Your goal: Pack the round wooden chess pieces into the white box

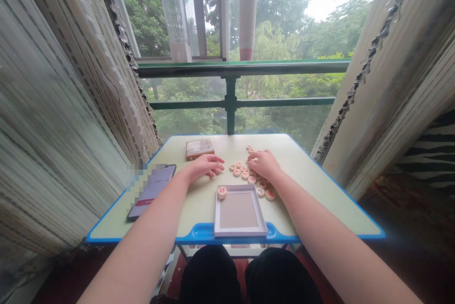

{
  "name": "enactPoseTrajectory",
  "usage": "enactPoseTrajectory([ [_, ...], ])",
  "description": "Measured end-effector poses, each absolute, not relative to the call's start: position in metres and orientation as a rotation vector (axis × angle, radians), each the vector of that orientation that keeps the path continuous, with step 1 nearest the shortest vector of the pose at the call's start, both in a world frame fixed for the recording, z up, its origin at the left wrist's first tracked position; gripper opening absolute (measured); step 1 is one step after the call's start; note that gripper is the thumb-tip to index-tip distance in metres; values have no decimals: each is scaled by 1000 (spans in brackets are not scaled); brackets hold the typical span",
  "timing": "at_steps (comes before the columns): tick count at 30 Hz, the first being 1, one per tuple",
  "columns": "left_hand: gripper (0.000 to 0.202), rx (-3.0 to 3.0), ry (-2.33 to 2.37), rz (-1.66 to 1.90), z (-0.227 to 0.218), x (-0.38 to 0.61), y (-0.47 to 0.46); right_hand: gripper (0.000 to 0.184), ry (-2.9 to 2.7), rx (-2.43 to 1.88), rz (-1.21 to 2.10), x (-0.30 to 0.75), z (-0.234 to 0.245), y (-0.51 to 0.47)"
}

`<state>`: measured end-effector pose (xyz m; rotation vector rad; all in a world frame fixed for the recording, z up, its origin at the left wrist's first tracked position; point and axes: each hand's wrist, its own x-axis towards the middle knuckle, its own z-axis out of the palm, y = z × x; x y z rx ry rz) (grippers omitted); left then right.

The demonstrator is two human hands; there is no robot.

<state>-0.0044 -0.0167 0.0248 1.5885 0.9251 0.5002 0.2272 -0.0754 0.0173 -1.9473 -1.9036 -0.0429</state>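
Observation:
My left hand (pixel 206 166) hovers over the table just left of the loose pieces, fingers loosely apart and holding nothing. Palm down, my right hand (pixel 263 164) rests on a cluster of round wooden xiangqi pieces (pixel 245 175); its spread, bent fingers touch some and cover others. Red and dark characters mark the pieces that show. Nearer to me lies a shallow, pale, open box (pixel 241 210). One xiangqi piece with a red character (pixel 222 192) sits at its far left corner.
A small flat box (pixel 199 148) lies at the back left of the table (pixel 320 209). Beside my left forearm is a phone (pixel 152 192) showing a timer. Behind the table stands a green railing (pixel 231 100), with curtains (pixel 117 72) at the sides.

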Motion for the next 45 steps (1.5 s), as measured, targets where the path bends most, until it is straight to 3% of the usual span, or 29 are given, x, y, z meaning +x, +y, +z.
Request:
enactPoseTrajectory([
  [8, 40, 1579, 906, 503, 25, -6, -17, 22, -1914, -1895, -22, 225, 18, -74],
  [17, 39, 1599, 896, 499, 23, -6, -16, 17, -2209, -1507, 128, 201, 39, -101],
  [29, 39, 1575, 889, 532, 24, -7, -16, 30, -2416, -1408, 399, 189, 55, -125],
  [38, 37, 1582, 894, 535, 22, -7, -15, 28, -2534, -1303, 345, 180, 54, -130],
  [45, 36, 1573, 902, 527, 21, -5, -14, 18, -2057, -1701, 11, 206, 48, -102],
])
